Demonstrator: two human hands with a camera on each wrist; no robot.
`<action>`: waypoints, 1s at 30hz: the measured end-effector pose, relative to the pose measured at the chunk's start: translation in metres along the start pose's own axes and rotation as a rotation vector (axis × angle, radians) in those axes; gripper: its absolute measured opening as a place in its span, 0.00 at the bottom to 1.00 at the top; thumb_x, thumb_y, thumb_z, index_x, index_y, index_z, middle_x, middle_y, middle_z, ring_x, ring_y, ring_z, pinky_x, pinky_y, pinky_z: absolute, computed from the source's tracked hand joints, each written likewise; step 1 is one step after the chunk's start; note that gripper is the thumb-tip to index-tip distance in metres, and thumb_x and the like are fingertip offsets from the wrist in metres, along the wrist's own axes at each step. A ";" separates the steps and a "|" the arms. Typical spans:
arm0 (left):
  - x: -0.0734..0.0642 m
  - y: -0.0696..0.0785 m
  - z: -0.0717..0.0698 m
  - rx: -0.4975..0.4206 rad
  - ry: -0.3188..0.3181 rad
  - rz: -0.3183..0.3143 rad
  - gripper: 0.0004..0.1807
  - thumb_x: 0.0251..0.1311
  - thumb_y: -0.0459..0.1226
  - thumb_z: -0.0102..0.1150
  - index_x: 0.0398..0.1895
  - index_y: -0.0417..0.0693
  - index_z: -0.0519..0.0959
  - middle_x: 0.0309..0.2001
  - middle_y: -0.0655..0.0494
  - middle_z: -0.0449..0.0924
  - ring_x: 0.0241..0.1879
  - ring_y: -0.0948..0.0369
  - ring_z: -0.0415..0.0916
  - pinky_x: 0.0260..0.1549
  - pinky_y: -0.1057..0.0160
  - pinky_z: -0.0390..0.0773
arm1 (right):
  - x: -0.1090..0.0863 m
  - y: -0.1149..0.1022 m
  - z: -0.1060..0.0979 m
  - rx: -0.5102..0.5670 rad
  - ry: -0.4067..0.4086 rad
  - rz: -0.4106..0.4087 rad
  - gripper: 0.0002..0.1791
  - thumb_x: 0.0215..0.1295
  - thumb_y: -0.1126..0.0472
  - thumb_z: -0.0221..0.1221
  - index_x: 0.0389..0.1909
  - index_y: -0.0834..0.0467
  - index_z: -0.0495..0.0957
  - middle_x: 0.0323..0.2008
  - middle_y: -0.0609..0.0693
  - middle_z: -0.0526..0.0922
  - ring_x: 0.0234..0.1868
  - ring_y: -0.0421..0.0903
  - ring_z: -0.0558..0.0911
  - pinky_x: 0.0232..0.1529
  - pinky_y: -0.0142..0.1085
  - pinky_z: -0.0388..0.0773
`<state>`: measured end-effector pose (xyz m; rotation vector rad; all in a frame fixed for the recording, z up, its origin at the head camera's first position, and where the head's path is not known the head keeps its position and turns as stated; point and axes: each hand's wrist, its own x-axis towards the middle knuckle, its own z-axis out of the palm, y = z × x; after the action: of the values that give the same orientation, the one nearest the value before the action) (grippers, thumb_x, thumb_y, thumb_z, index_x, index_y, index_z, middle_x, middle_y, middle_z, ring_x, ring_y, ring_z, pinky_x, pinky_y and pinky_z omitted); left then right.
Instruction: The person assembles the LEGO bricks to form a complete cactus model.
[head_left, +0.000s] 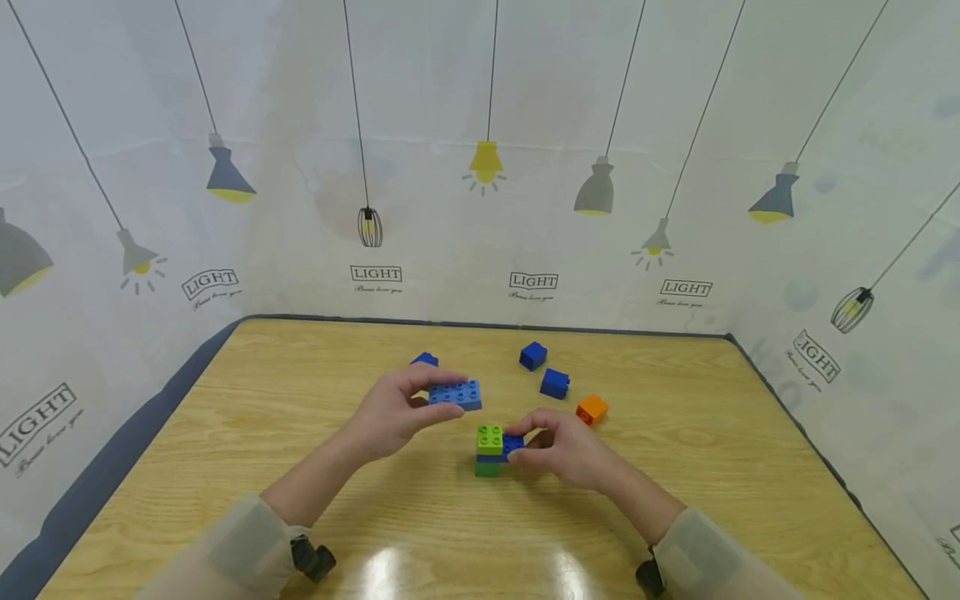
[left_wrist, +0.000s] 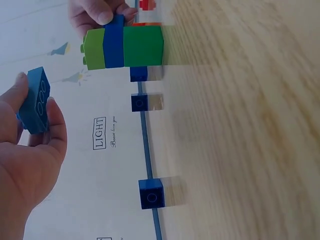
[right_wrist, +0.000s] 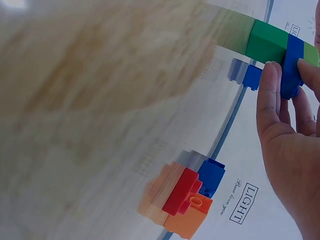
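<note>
My left hand [head_left: 393, 408] grips a light blue toy building brick [head_left: 459, 395] between thumb and fingers, above the table and left of a small stack. The stack has a green brick [head_left: 487, 470] at the bottom, a longer dark blue brick [left_wrist: 114, 45] across it and a lime green brick [head_left: 490, 438] on top. At the dark blue brick's overhanging right end, my right hand [head_left: 573, 450] pinches it with thumb and fingers. Round studs show on the lime brick; the light blue brick's hollow underside faces the left wrist camera.
Behind the hands lie loose dark blue bricks: one [head_left: 533, 356] at the back, one [head_left: 555, 383] nearer, and one [head_left: 425, 359] partly behind the left hand. An orange brick [head_left: 592, 410] and a red brick [right_wrist: 183, 192] sit near the right hand. A printed curtain borders the wooden table [head_left: 315, 350].
</note>
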<state>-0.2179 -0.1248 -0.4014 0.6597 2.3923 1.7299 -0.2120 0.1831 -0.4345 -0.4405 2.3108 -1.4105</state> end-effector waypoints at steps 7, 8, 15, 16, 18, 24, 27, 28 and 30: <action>-0.001 -0.002 0.011 -0.004 -0.038 0.015 0.17 0.72 0.39 0.74 0.62 0.53 0.88 0.62 0.51 0.84 0.52 0.58 0.83 0.49 0.67 0.88 | 0.001 0.002 -0.001 0.004 -0.003 -0.008 0.16 0.72 0.58 0.74 0.58 0.55 0.87 0.58 0.54 0.86 0.47 0.48 0.87 0.48 0.36 0.90; -0.001 -0.003 0.013 -0.005 -0.047 0.017 0.17 0.72 0.39 0.74 0.62 0.52 0.88 0.62 0.51 0.84 0.52 0.58 0.83 0.49 0.67 0.88 | 0.001 0.001 -0.001 0.002 -0.003 -0.008 0.16 0.72 0.58 0.74 0.58 0.55 0.87 0.58 0.54 0.86 0.47 0.48 0.87 0.48 0.36 0.90; -0.001 -0.007 0.024 0.037 -0.078 0.000 0.17 0.71 0.42 0.75 0.61 0.55 0.88 0.59 0.53 0.84 0.52 0.57 0.82 0.48 0.67 0.88 | 0.001 0.001 0.000 -0.001 -0.002 0.000 0.16 0.72 0.58 0.74 0.57 0.55 0.87 0.57 0.54 0.86 0.47 0.48 0.87 0.48 0.37 0.90; -0.001 -0.007 0.026 0.040 -0.080 -0.003 0.17 0.71 0.41 0.75 0.61 0.55 0.88 0.59 0.53 0.84 0.52 0.57 0.82 0.48 0.66 0.88 | 0.001 0.001 0.000 -0.001 -0.002 0.000 0.16 0.72 0.58 0.74 0.57 0.55 0.87 0.57 0.54 0.86 0.47 0.48 0.88 0.48 0.37 0.90; -0.001 -0.008 0.028 0.042 -0.087 -0.011 0.17 0.71 0.41 0.75 0.61 0.55 0.88 0.60 0.53 0.84 0.52 0.58 0.81 0.48 0.66 0.87 | 0.001 0.001 0.000 -0.002 0.001 -0.001 0.16 0.72 0.58 0.74 0.57 0.55 0.87 0.57 0.54 0.86 0.47 0.48 0.88 0.48 0.37 0.90; 0.000 -0.011 0.031 0.040 -0.104 -0.015 0.17 0.71 0.40 0.75 0.61 0.56 0.88 0.60 0.53 0.84 0.53 0.58 0.81 0.48 0.66 0.87 | 0.002 0.002 0.001 0.000 0.003 -0.001 0.16 0.72 0.58 0.74 0.57 0.55 0.87 0.57 0.53 0.86 0.47 0.48 0.88 0.48 0.37 0.91; 0.000 -0.013 0.032 0.049 -0.114 -0.004 0.17 0.71 0.41 0.75 0.61 0.57 0.88 0.60 0.54 0.84 0.53 0.58 0.80 0.48 0.66 0.87 | 0.002 0.002 0.000 0.004 0.002 -0.001 0.16 0.72 0.58 0.74 0.57 0.55 0.87 0.57 0.53 0.86 0.47 0.48 0.88 0.48 0.37 0.91; 0.000 -0.014 0.033 0.055 -0.117 -0.002 0.17 0.71 0.41 0.75 0.61 0.58 0.88 0.60 0.54 0.84 0.53 0.59 0.80 0.48 0.66 0.87 | 0.002 0.002 0.000 0.004 0.002 -0.003 0.15 0.72 0.58 0.74 0.57 0.55 0.87 0.57 0.53 0.86 0.47 0.48 0.88 0.48 0.37 0.91; 0.000 -0.014 0.033 0.062 -0.125 0.003 0.17 0.71 0.41 0.74 0.61 0.59 0.89 0.59 0.53 0.83 0.53 0.59 0.79 0.47 0.66 0.86 | 0.002 0.003 0.000 0.006 0.000 -0.004 0.15 0.72 0.59 0.73 0.57 0.55 0.87 0.57 0.53 0.86 0.47 0.48 0.88 0.48 0.37 0.91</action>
<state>-0.2106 -0.0993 -0.4257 0.7564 2.3695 1.5713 -0.2140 0.1829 -0.4373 -0.4439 2.3068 -1.4187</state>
